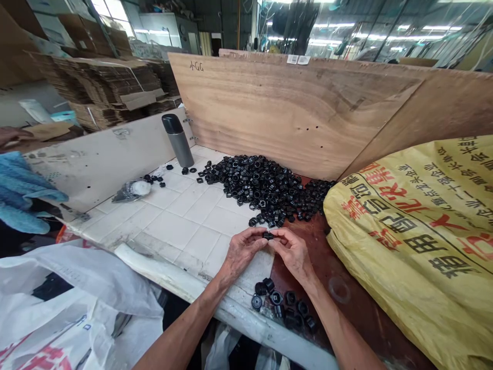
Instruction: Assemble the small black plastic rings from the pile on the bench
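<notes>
Both my left hand [242,252] and my right hand [292,254] pinch a small black plastic part [268,235] between their fingertips, above the white tiled worktop [181,216]. Just beyond my hands lies a large heap of similar black parts [258,187]. A smaller group of black parts [281,303] sits closer to me, below my hands and partly on the brown board surface [331,288]. The exact kind of part is too small to tell.
A grey steel flask [177,140] stands at the back. A plywood board [285,108] walls the far side, and a yellow woven sack [416,231] bulges at right. A white woven sack [77,303] lies at front left, beside a blue cloth [23,190] and a clear bag [131,190].
</notes>
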`<state>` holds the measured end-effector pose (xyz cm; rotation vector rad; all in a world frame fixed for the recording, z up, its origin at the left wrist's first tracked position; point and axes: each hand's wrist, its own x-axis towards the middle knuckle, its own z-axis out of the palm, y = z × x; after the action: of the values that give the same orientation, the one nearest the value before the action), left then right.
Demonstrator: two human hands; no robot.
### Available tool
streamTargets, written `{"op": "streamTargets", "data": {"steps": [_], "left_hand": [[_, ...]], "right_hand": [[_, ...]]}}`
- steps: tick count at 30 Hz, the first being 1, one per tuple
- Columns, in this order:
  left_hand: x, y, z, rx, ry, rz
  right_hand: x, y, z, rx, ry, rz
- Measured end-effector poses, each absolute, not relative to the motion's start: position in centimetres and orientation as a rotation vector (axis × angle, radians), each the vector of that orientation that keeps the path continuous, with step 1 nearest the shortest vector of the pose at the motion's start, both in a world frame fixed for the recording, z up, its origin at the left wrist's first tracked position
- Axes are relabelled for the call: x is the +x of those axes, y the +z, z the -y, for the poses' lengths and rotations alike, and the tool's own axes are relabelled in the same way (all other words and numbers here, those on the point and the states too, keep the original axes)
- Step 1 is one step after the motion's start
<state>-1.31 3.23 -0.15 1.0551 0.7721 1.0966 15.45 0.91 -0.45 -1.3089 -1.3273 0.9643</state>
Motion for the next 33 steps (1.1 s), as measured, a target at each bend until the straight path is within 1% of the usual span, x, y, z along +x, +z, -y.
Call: {"op": "streamTargets", "data": {"steps": [6,12,17,23,27,31,33], "left_hand": [[-1.4,0.0,-3.1,1.074,1.040,-0.762],[-1.2,-1.2,-3.2,1.082,1.043,-0.734],[-1.1,-1.9,-3.3,1.144,1.057,-0.778],[-1.1,-1.2,-3.2,1.103,1.064,-0.785],[-1.2,-1.0,-3.0,1.138,1.040,-0.815],[-1.2,-0.8,-3.1,1.091,1.057,-0.811],[-1.2,-0.8,-3.2,1.077,1.067,-0.812]], "right_hand": [[15.8,-0.1,-1.0,-1.317,0.710,1.548],[15.7,-0.1,-0.9,-1.361,0.684,1.637],[15.4,-0.1,-0.5,-1.366,0.411,1.743],[15.7,-0.2,-0.5,-1.311,0.456,1.797],[15.9,-0.6,-0.5,-1.397,0.350,1.812],[15.7,-0.4,-0.4,-1.387,0.459,1.750],[15.5,-0.2,-0.3,-1.397,0.461,1.769]]}}
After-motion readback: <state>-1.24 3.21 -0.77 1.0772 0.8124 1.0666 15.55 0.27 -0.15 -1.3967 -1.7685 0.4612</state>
